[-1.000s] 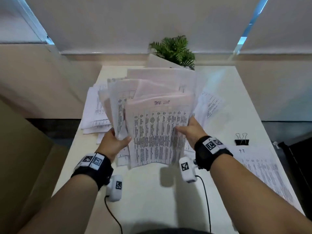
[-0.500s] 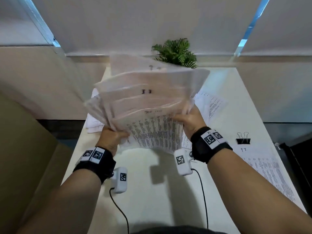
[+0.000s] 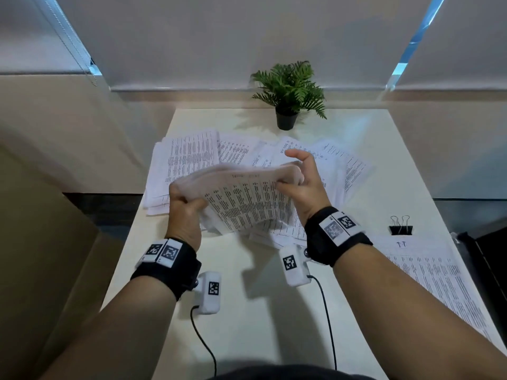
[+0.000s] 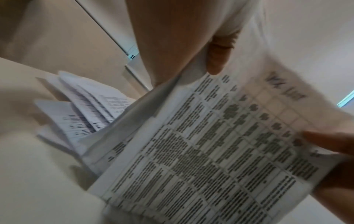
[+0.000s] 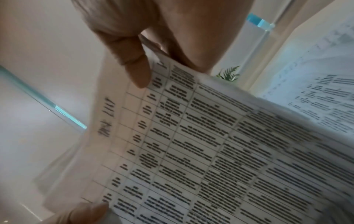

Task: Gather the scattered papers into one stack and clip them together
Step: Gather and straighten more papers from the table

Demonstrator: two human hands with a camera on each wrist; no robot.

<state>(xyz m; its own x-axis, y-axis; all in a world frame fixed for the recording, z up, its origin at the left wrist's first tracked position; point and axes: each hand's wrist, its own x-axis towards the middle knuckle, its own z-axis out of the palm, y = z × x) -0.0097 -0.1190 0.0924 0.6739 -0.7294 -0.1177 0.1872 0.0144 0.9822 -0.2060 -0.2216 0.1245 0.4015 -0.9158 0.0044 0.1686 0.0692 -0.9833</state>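
Your left hand (image 3: pixel 184 213) and right hand (image 3: pixel 301 185) each pinch a side edge of the bundle (image 3: pixel 247 200), raised above loose papers (image 3: pixel 192 157) on the table (image 3: pixel 247 297). Light, floppy, slippery sheets; grip both edges firmly.

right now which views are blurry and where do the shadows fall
Head view: mostly sharp, only the held papers smear near their top edge; soft shadows of the wrist cameras fall on the table. Left wrist view: print and background blurred. Right wrist view: print blurred too, plant soft.
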